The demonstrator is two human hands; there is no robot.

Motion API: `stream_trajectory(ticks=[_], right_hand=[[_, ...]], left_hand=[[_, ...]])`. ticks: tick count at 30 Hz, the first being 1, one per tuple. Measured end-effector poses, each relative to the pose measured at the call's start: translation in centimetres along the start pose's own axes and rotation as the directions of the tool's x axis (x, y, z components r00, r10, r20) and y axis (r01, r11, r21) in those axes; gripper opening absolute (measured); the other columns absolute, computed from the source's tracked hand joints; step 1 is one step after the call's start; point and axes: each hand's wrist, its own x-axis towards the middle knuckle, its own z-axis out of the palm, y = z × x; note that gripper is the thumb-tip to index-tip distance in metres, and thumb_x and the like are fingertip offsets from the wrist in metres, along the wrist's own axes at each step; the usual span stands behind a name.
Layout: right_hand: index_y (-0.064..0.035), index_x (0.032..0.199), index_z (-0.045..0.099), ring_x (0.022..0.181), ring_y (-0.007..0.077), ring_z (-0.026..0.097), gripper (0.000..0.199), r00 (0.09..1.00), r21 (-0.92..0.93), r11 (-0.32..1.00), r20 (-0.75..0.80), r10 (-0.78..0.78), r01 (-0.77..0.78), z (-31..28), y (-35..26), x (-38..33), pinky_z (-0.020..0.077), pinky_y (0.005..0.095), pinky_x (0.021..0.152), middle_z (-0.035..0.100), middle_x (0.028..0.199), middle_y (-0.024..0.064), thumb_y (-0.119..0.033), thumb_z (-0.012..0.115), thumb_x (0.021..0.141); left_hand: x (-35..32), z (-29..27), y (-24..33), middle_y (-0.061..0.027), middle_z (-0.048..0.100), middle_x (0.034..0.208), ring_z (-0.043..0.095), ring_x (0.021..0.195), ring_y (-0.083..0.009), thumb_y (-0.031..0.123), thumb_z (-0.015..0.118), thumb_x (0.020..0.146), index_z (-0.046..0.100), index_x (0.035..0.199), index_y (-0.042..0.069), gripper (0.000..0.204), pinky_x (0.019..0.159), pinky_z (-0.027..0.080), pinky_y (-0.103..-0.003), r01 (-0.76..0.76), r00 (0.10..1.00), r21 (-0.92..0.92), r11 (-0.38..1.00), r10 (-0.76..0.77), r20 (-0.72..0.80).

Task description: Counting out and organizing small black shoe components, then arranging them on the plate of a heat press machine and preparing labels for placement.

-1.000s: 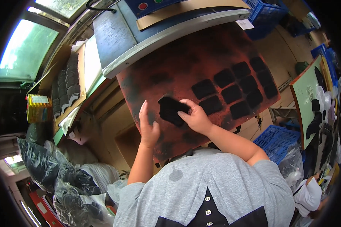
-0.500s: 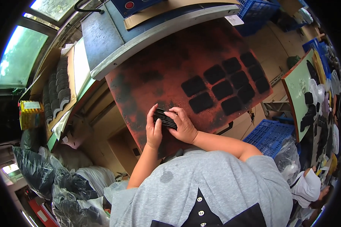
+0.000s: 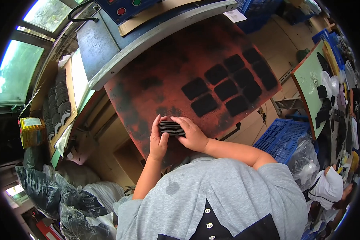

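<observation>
Between my two hands is a stack of thin black pads (image 3: pixel 172 128), its layered edges facing up toward me. My left hand (image 3: pixel 158 140) is closed on the stack's left end, fingers along the far side and thumb on the near side. The right hand (image 3: pixel 193 135) wraps round its right end. Both hands are over the near part of a red work surface (image 3: pixel 148 106) with dark smudges. Farther right on that surface, several black rounded-square pads (image 3: pixel 226 90) lie flat in rough rows, some touching or overlapping.
A machine with a pale metal front edge (image 3: pixel 160 42) spans the far side, with a blue control box (image 3: pixel 122 8) on top. At left, a carton (image 3: pixel 70 98) holds rows of dark pieces. Blue crates (image 3: pixel 282 140) and a green-topped table (image 3: pixel 310 90) are at right; a person (image 3: pixel 326 188) is beyond.
The stack has turned between my hands and now lies more level, showing more of its layered edges. My head view has shifted slightly. The pads on the red surface keep their places.
</observation>
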Motion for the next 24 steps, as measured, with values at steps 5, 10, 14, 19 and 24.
stream_trajectory(ticks=[5,10,14,19,24], right_hand=[[-0.0027,0.134,0.044,0.115,0.0217,0.056,0.061,0.935,0.608,0.738,0.02,0.355,-0.293,0.2,0.7,-2.8,0.0457,0.0345,0.099,0.058,0.124,0.0132,-0.001,0.071,0.08],[-0.0036,0.132,0.045,0.113,0.0177,0.055,0.055,0.872,0.737,0.516,0.204,0.445,-0.436,-1.5,0.1,-4.5,0.0462,0.0325,0.097,0.056,0.12,0.0094,-0.002,0.07,0.083],[-0.0057,0.133,0.043,0.112,0.0154,0.054,0.051,0.842,0.843,0.314,0.259,0.473,-0.436,-4.2,-0.2,-5.6,0.0484,0.0321,0.096,0.053,0.119,0.0061,-0.002,0.066,0.088],[-0.0034,0.138,0.036,0.119,0.0201,0.052,0.061,0.865,0.553,0.671,0.392,0.312,-0.493,-7.0,-1.4,-8.3,0.0436,0.0355,0.1,0.055,0.128,0.0105,-0.014,0.07,0.088],[-0.0069,0.132,0.045,0.112,0.0159,0.055,0.045,0.813,0.748,0.407,0.296,0.502,-0.524,-8.6,-2.0,-10.3,0.0467,0.0323,0.097,0.058,0.121,0.0065,-0.018,0.066,0.093]], left_hand=[[-1.6,1.8,1.3,-0.0127,0.048,0.137,0.049,0.124,-0.0233,0.015,0.075,0.084,0.03,0.147,0.002,0.079,0.108,0.038,-0.036,0.235,0.97,-0.288,0.928,-0.242,0.012],[-2.7,4.2,3.1,-0.0113,0.055,0.127,0.054,0.117,-0.0226,0.008,0.074,0.083,0.04,0.138,0.003,0.065,0.102,0.045,-0.038,0.336,0.916,-0.588,0.736,-0.401,0.021],[-2.6,6.7,4.5,-0.0112,0.053,0.128,0.054,0.117,-0.0222,0.014,0.077,0.083,0.035,0.143,0.004,0.074,0.101,0.045,-0.036,0.319,0.932,-0.603,0.731,-0.358,0.06],[-3.6,9.5,4.6,-0.012,0.049,0.128,0.051,0.116,-0.022,0.043,0.07,0.087,0.019,0.151,0.005,0.09,0.1,0.042,-0.035,0.171,0.979,-0.115,0.979,-0.156,0.128],[-5.1,12.0,4.3,-0.0137,0.046,0.134,0.049,0.122,-0.0237,0.037,0.073,0.086,0.016,0.152,0.004,0.094,0.104,0.039,-0.036,0.141,0.988,-0.296,0.945,-0.114,0.105]])
